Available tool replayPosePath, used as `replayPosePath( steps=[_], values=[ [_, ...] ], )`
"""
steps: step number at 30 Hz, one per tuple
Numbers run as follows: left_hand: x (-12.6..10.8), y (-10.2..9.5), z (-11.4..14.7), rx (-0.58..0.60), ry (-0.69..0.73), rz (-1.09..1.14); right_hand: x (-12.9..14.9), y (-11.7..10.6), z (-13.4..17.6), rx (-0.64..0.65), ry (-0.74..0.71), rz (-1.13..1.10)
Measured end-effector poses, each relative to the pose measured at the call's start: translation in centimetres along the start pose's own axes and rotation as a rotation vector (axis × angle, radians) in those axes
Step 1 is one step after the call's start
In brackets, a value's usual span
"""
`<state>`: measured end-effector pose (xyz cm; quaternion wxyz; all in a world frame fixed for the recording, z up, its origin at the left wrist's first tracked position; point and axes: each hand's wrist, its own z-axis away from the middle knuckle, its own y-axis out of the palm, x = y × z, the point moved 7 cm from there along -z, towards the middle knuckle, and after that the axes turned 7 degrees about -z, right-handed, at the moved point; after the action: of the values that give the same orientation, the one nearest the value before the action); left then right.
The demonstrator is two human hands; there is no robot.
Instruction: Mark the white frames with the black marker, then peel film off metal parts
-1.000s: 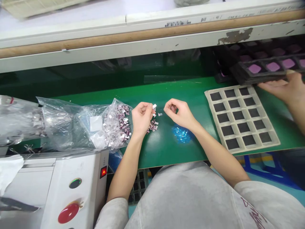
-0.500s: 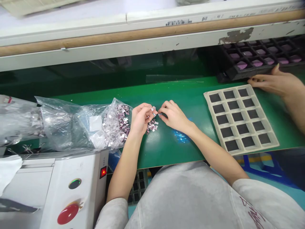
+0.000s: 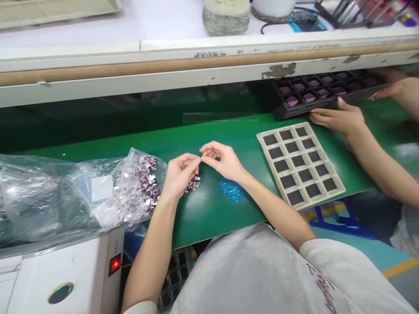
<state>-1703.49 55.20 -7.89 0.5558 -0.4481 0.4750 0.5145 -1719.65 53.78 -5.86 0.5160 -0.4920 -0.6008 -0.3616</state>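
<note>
My left hand (image 3: 180,175) is closed in a pinch, thumb against fingers. The thumb and index finger of my right hand (image 3: 225,162) are pressed together and meet the left fingertips; its other fingers are curled. Whatever lies between the fingertips is too small to make out. Partly hidden beneath my left hand is a small pile of shiny metal pieces (image 3: 194,185) on the green table. To the left, a clear plastic bag (image 3: 70,192) holds many similar silver and purplish pieces (image 3: 149,178). A crumpled heap of blue film (image 3: 233,190) lies below my right hand.
Right of my hands lies a cream compartment tray (image 3: 290,164) with dark squares in its cells. A co-worker's hands (image 3: 343,117) touch a black tray (image 3: 296,112) of purple pieces. A shelf edge (image 3: 157,72) crosses above; a white machine (image 3: 81,261) stands at lower left.
My view has shifted, bringing more of the shelf and the co-worker in. My fingertips have come together, and the small pieces seen at my left fingers are now hidden.
</note>
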Motion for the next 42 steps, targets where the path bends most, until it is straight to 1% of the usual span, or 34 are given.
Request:
replayPosePath(
  steps=[2, 5, 7, 10, 15, 18, 23, 27, 30, 32, 34, 35, 39, 40, 42],
  values=[
    [0.1, 0.3, 0.1, 0.008, 0.041, -0.042, -0.8, -0.2, -0.1, -0.029, 0.056, -0.092],
    [-0.1, -0.2, 0.3, -0.07, 0.114, -0.086, -1.8, -0.5, -0.2, -0.07, 0.122, -0.173],
    [-0.3, -0.5, 0.4, -0.109, 0.143, -0.106, -1.9, -0.4, -0.2, -0.062, 0.134, -0.192],
    [-0.3, -0.6, 0.4, -0.128, 0.158, -0.118, -1.0, -0.3, -0.1, -0.041, 0.079, -0.106],
    [-0.1, -0.6, 0.1, -0.167, 0.146, -0.089, 1.1, 0.0, 0.6, -0.046, -0.117, 0.154],
    [0.1, -0.8, 0.0, -0.179, 0.134, -0.069, 1.8, 0.3, 0.9, -0.04, -0.2, 0.192],
    [0.1, -1.0, -0.1, -0.172, 0.138, -0.055, 1.7, 0.1, 0.8, -0.052, -0.19, 0.142],
    [0.1, -0.9, 0.0, -0.172, 0.147, -0.056, 1.8, 0.4, 0.8, -0.02, -0.184, 0.141],
    [0.0, -1.0, 0.0, -0.194, 0.141, -0.04, 2.1, 0.6, 0.9, 0.003, -0.178, 0.132],
    [-0.2, -1.2, 0.0, -0.228, 0.124, 0.0, 2.1, 0.2, 0.8, -0.011, -0.156, 0.146],
    [-0.3, -1.6, 0.0, -0.255, 0.081, 0.09, 1.6, -0.3, 0.6, -0.01, -0.112, 0.241],
    [-0.3, -1.8, -0.1, -0.25, 0.046, 0.154, 1.2, -0.6, 0.5, -0.001, -0.078, 0.333],
    [-0.4, -2.1, -0.3, -0.153, -0.081, 0.378, -0.7, -1.2, 0.3, 0.057, 0.058, 0.806],
    [-0.4, -2.2, -0.3, -0.138, -0.094, 0.403, -0.9, -1.1, 0.3, 0.07, 0.066, 0.879],
    [-0.4, -2.5, -0.4, -0.127, -0.102, 0.425, -0.9, -0.3, 0.0, 0.103, 0.036, 0.926]
  ],
)
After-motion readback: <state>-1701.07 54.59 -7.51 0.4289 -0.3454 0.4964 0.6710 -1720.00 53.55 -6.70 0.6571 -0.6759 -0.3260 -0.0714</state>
